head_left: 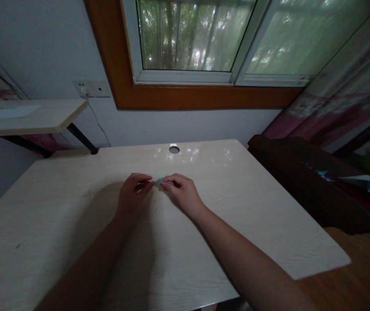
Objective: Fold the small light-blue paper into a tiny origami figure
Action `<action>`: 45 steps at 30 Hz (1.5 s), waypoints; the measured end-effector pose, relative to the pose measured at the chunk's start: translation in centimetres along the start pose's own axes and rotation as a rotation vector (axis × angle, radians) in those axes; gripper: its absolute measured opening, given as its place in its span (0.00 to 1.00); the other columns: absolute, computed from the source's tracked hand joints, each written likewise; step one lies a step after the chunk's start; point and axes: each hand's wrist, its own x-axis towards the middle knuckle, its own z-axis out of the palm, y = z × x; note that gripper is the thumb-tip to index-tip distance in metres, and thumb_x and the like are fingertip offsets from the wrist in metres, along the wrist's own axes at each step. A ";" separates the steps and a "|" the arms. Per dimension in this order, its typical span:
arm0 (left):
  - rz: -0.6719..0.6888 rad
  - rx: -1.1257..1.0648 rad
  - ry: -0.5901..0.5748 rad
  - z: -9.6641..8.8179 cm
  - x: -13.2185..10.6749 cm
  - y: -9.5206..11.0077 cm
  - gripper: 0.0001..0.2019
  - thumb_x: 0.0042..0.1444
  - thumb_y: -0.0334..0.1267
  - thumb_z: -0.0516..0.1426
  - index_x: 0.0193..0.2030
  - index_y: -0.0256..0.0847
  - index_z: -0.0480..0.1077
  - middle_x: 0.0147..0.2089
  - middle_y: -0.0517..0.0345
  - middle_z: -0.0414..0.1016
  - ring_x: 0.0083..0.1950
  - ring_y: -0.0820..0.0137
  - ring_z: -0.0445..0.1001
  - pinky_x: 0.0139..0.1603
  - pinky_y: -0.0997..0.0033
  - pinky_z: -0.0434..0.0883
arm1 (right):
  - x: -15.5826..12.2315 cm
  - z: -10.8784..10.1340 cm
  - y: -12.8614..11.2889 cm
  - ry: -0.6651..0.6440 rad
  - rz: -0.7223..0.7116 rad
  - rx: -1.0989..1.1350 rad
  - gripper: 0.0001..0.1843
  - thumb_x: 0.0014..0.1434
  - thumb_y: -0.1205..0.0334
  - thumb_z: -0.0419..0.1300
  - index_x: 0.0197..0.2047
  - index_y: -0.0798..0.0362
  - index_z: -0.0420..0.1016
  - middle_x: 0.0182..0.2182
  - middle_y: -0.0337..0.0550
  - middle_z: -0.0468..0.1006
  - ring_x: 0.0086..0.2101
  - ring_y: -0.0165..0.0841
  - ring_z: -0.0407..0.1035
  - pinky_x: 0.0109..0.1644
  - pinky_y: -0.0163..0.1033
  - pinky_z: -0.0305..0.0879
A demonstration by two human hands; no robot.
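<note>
A small teal item (159, 181) shows between my two hands, just above or on the pale wooden desk (252, 207); it is too small for me to tell its kind. My left hand (134, 192) pinches a thin, light part on its left side between thumb and fingertips. From the right, my right hand (183, 192) closes its thumb and fingers on the teal part. The hands are close together with their fingertips a little apart. My fingers hide much of the item.
Near the desk's back edge is a round cable hole (174, 149). A raised shelf (32, 116) on black legs stands at the back left. Behind are a wall socket (90, 88) and a window (191, 39). Dark wooden furniture (298, 181) stands to the right.
</note>
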 end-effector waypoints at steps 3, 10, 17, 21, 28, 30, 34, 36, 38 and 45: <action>0.103 0.110 0.000 -0.2 0.1 0.2 0.05 0.57 0.38 0.63 0.40 0.43 0.74 0.41 0.58 0.73 0.40 0.71 0.75 0.40 0.72 0.75 | 0.0 0.0 0.0 -0.002 -0.025 -0.022 0.03 0.57 0.62 0.65 0.35 0.51 0.81 0.30 0.40 0.78 0.30 0.31 0.70 0.36 0.35 0.63; 0.126 0.211 -0.038 -0.2 0.2 0.9 0.02 0.58 0.37 0.62 0.36 0.42 0.75 0.37 0.58 0.74 0.38 0.72 0.74 0.39 0.74 0.74 | 0.0 -0.2 -0.4 0.011 -0.084 -0.079 0.02 0.58 0.64 0.66 0.34 0.50 0.81 0.29 0.39 0.77 0.30 0.30 0.69 0.35 0.35 0.62; 0.085 0.170 -0.096 -0.3 0.2 0.8 0.03 0.58 0.37 0.61 0.35 0.41 0.75 0.34 0.58 0.74 0.35 0.71 0.73 0.37 0.73 0.71 | -0.1 -0.3 -0.4 -0.003 -0.155 -0.137 0.02 0.59 0.63 0.65 0.36 0.51 0.81 0.31 0.40 0.77 0.31 0.31 0.70 0.36 0.35 0.63; 0.023 0.179 -0.106 -0.3 0.0 1.1 0.04 0.59 0.36 0.60 0.34 0.41 0.75 0.32 0.59 0.75 0.34 0.72 0.73 0.37 0.73 0.70 | -0.1 -0.4 -0.4 -0.013 -0.172 -0.163 0.03 0.60 0.63 0.65 0.37 0.51 0.81 0.31 0.42 0.78 0.32 0.32 0.71 0.36 0.35 0.64; 0.003 0.199 -0.106 -0.3 -0.1 1.3 0.05 0.60 0.37 0.59 0.35 0.41 0.76 0.34 0.58 0.76 0.36 0.71 0.74 0.39 0.72 0.71 | 0.0 -0.3 -0.4 -0.005 -0.130 -0.141 0.03 0.59 0.64 0.65 0.35 0.50 0.81 0.30 0.41 0.78 0.31 0.32 0.70 0.35 0.36 0.63; 0.000 0.165 -0.111 -0.3 -0.1 1.1 0.05 0.60 0.38 0.59 0.37 0.41 0.76 0.36 0.57 0.76 0.36 0.71 0.75 0.39 0.72 0.72 | 0.1 -0.3 -0.3 0.010 -0.094 -0.106 0.03 0.58 0.65 0.65 0.33 0.51 0.81 0.29 0.40 0.77 0.31 0.32 0.70 0.35 0.36 0.63; -0.007 0.059 -0.147 0.0 0.0 1.0 0.09 0.59 0.41 0.61 0.45 0.43 0.76 0.41 0.55 0.76 0.40 0.69 0.77 0.39 0.72 0.75 | 0.1 -0.3 -0.1 0.015 -0.062 -0.040 0.02 0.57 0.65 0.65 0.33 0.50 0.81 0.28 0.39 0.77 0.30 0.31 0.70 0.35 0.35 0.63; 0.013 0.064 -0.180 0.1 0.0 1.1 0.09 0.58 0.40 0.62 0.44 0.43 0.77 0.40 0.56 0.76 0.39 0.70 0.77 0.39 0.72 0.75 | 0.1 -0.3 -0.1 -0.004 -0.060 -0.027 0.03 0.58 0.64 0.65 0.34 0.50 0.81 0.28 0.39 0.78 0.30 0.31 0.70 0.36 0.35 0.63; 0.041 0.110 -0.193 0.2 0.0 1.3 0.06 0.58 0.40 0.62 0.40 0.43 0.77 0.38 0.57 0.77 0.38 0.70 0.77 0.39 0.73 0.74 | 0.0 -0.3 -0.1 -0.032 -0.066 -0.026 0.03 0.59 0.64 0.64 0.35 0.50 0.81 0.29 0.39 0.78 0.31 0.31 0.71 0.36 0.35 0.64; 0.013 0.179 -0.174 0.1 0.0 1.3 0.05 0.57 0.39 0.62 0.34 0.42 0.77 0.31 0.59 0.78 0.32 0.71 0.75 0.36 0.73 0.70 | -0.1 -0.4 -0.6 -0.071 -0.106 -0.074 0.05 0.60 0.66 0.62 0.34 0.50 0.80 0.29 0.38 0.78 0.32 0.30 0.71 0.39 0.35 0.64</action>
